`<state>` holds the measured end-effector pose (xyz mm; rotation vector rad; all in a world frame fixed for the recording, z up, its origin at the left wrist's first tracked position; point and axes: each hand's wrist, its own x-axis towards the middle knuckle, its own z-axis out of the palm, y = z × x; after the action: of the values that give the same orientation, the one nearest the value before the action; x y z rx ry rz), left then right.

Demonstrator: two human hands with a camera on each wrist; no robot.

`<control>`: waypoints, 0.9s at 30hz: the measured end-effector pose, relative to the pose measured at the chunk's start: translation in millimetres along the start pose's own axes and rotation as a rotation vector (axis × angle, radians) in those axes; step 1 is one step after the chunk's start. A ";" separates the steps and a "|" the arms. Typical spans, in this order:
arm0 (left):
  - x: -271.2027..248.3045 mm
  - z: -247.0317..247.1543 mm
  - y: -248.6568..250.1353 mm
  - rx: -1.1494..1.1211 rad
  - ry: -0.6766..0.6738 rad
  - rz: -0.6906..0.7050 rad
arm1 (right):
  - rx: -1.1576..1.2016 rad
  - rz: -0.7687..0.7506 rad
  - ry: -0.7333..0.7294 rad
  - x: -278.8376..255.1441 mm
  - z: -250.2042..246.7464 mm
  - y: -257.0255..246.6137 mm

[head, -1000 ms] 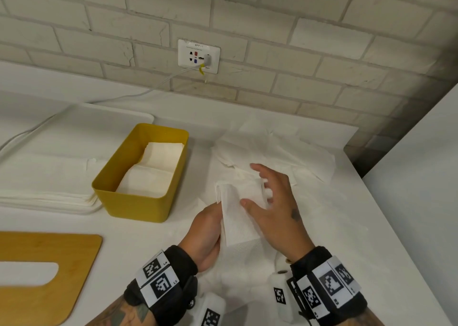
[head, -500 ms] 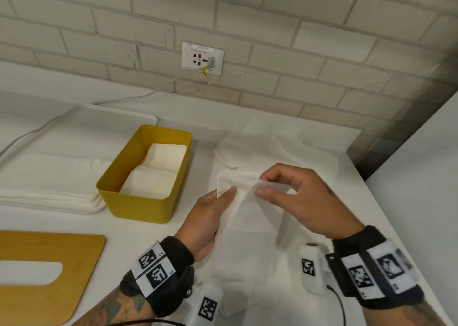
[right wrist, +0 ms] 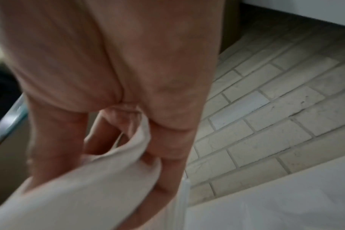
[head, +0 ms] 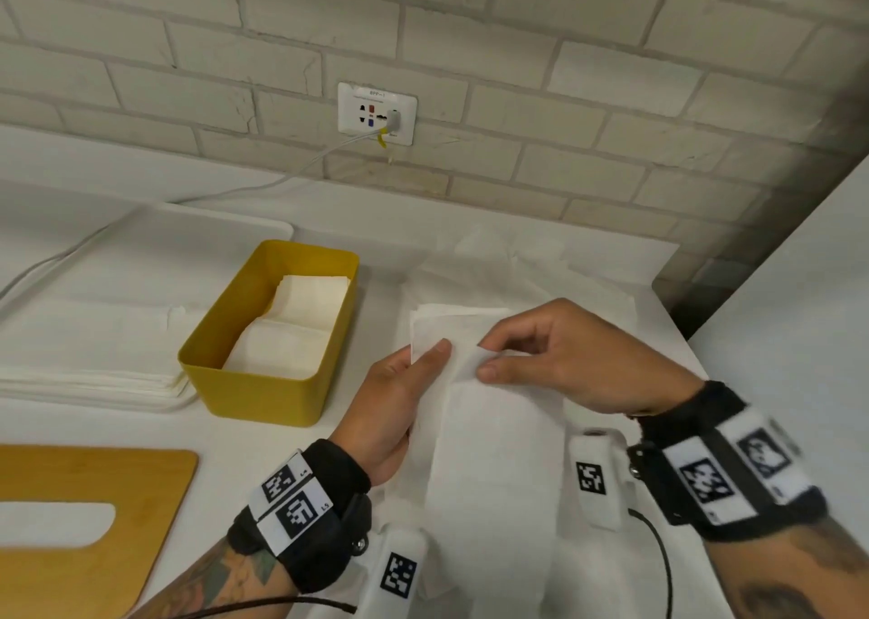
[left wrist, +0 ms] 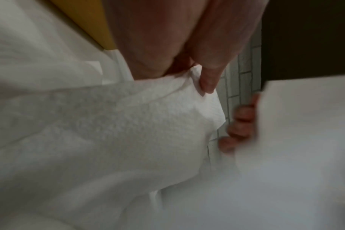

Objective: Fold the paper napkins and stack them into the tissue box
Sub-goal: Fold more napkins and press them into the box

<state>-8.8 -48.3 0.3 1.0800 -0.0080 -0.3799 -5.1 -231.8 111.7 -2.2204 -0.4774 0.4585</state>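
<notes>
Now both hands [head: 475, 383] pinch a long, half-folded white napkin [head: 498, 454].

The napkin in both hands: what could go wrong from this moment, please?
1. The napkin is thin and held only at its top, pinched by the left hand and the right hand; pulling apart might tear it.
2. Its lower part hangs loose, so the fold may come out crooked.
3. The yellow box already holds folded napkins; a bulky fold might sit unevenly on them.
</notes>
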 end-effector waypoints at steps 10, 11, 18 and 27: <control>-0.6 2.8 -2.0 0.013 0.018 -0.066 | -0.049 0.048 0.250 39.8 18.5 15.9; -0.2 3.3 -1.8 0.016 0.025 -0.063 | -0.058 0.052 0.250 41.3 17.7 16.7; 0.2 2.3 -4.6 0.136 -0.025 -0.039 | -0.004 0.020 0.350 47.6 21.9 25.7; 9.6 3.9 2.7 -0.034 0.183 0.113 | 0.528 0.226 0.446 18.9 70.4 54.7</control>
<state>0.3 -53.5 2.8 1.0719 0.0998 -0.1780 -11.7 -211.3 23.1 -1.7861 0.1255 0.1631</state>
